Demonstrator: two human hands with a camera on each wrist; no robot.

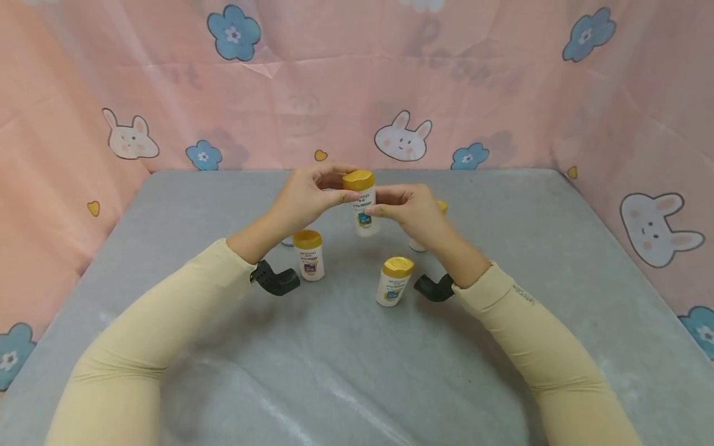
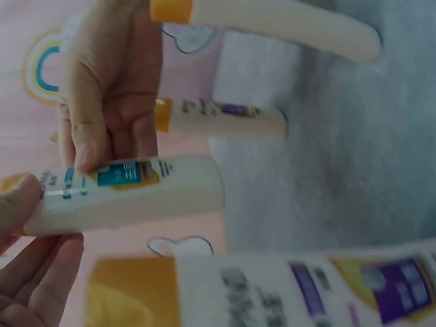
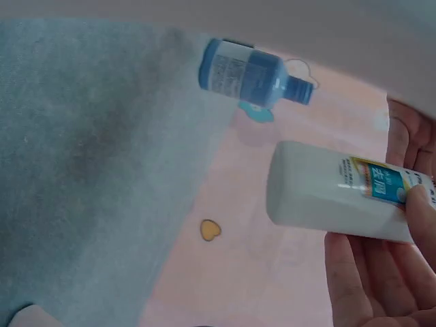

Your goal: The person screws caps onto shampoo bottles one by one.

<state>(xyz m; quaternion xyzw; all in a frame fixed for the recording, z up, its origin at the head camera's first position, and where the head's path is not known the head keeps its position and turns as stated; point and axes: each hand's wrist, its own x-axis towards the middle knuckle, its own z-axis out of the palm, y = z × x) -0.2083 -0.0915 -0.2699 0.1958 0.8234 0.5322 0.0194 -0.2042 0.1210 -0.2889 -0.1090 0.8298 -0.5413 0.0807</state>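
Observation:
Both hands hold one white bottle (image 1: 365, 214) with a yellow cap (image 1: 358, 180) upright above the grey table (image 1: 502, 248). My left hand (image 1: 341, 184) pinches it at the cap, thumb just under the cap and fingers curled over the top. My right hand (image 1: 382, 203) grips the labelled body from the right. In the left wrist view the same bottle (image 2: 136, 194) lies across the frame with the right hand's fingers (image 2: 109, 88) behind it. From the right wrist camera the bottle's base (image 3: 320, 187) sticks out of my right hand's fingers (image 3: 371, 279).
Two more yellow-capped bottles stand on the table, one (image 1: 310, 254) below the left wrist and one (image 1: 393, 282) near the right wrist. Another (image 1: 440, 207) is mostly hidden behind the right hand. A blue bottle (image 3: 252, 71) stands near the pink curtain (image 1: 357, 80).

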